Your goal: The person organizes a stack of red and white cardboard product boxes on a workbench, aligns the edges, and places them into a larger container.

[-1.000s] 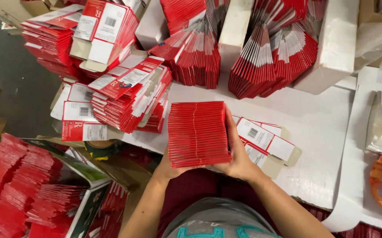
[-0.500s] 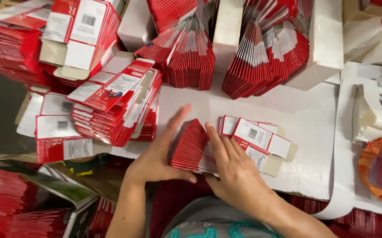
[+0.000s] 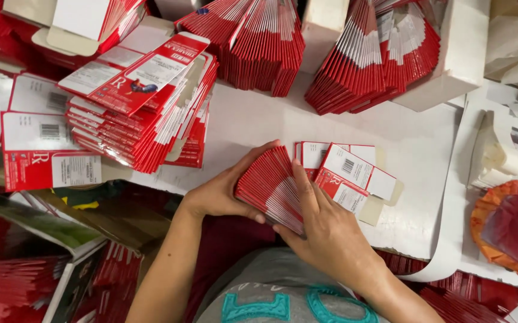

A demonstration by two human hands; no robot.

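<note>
A fanned bundle of flat red and white cartons (image 3: 269, 184) lies tilted at the near edge of the white table (image 3: 253, 122). My left hand (image 3: 220, 192) grips the bundle's left side, fingers curled over its top. My right hand (image 3: 325, 230) holds it from the right, with fingers spread across the carton edges. Just right of the bundle, a few loose flat cartons (image 3: 346, 176) lie on the table, partly under my right hand.
A tall slanted stack of flat cartons (image 3: 139, 110) sits at the left. Two more fanned rows (image 3: 259, 45) (image 3: 369, 60) stand at the back. A white box (image 3: 459, 54) is at the back right. Orange and red wrapping (image 3: 507, 224) lies at the right. Red cartons (image 3: 8, 269) fill the lower left.
The bundle, held flat and upright a second ago, has been lowered and tilted into a fan. My right hand has moved on top of its edges. The view has moved closer.
</note>
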